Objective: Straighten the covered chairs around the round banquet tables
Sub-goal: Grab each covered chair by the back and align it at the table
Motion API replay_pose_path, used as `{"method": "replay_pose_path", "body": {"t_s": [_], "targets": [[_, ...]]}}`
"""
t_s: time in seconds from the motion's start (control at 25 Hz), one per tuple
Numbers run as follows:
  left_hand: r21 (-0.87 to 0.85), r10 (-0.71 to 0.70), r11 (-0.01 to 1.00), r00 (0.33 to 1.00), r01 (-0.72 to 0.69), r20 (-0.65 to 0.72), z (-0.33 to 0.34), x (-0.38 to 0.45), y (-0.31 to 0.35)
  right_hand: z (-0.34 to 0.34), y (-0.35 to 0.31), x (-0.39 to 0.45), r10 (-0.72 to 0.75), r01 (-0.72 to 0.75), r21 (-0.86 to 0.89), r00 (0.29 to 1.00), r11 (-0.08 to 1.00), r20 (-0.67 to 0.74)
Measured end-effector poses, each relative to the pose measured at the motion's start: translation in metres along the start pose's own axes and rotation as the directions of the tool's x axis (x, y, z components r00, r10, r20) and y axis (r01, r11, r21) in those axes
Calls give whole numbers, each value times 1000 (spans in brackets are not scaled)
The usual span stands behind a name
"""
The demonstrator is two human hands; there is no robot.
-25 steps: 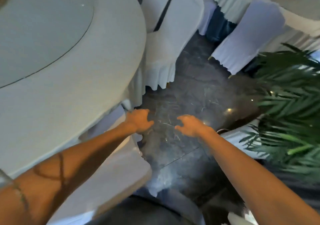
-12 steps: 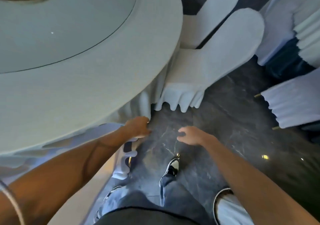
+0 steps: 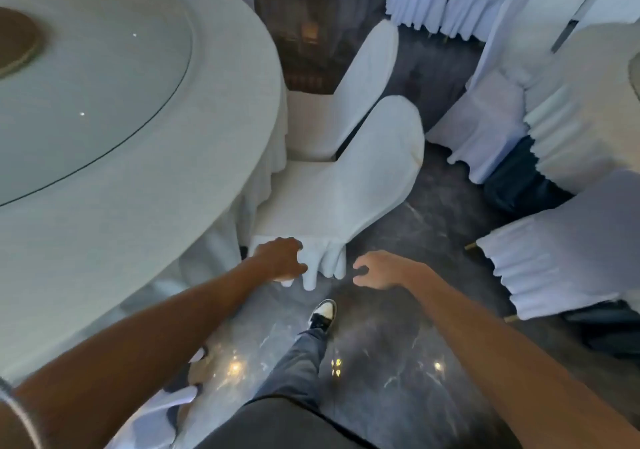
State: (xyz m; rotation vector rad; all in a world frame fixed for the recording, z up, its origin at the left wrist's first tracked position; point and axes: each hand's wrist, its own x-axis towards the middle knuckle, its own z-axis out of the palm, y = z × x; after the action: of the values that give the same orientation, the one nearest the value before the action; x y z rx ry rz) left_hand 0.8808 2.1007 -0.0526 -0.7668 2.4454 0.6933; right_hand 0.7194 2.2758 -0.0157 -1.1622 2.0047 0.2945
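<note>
Dark polished floor (image 3: 398,248), glossy with light glare, crowded with white draped seating. Round surface (image 3: 214,178) at left, cloth hanging to the floor. Nearest covered chair (image 3: 356,185) at centre, seat tucked under the cloth edge, back angled right, second covered chair (image 3: 360,78) just beyond. Left hand (image 3: 281,258) loosely curled over the near skirt corner; contact or grip not determinable. Right hand (image 3: 375,270) half curled, holding nothing, just right of the skirt. Shoe (image 3: 322,313) planted near the hem. Risks: cover fabric pulled askew if tugged instead of frame; hem trodden; slip on gloss; collision with neighbouring chairs (image 3: 568,241) at right.
</note>
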Motion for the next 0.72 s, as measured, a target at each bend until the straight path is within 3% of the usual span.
{"method": "replay_pose_path", "body": {"t_s": [0.24,0.48,0.6,0.72], "targets": [[-24,10,1000,998,-12,-58,-68,174,112,-132,155,75,15,-17,-39,999,999,-42],[-46,-36,999,988,30,-151,-165,291,211,-263,277,129,-77,73,-33,990,997,-119],[-28,-128,992,962,125,-242,-203,345,249,-319,331,168,-141,130,-76,977,989,-162],[-118,-251,967,922,226,-293,-227,384,278,-364,372,208,-239,202,-186,949,962,-207]]}}
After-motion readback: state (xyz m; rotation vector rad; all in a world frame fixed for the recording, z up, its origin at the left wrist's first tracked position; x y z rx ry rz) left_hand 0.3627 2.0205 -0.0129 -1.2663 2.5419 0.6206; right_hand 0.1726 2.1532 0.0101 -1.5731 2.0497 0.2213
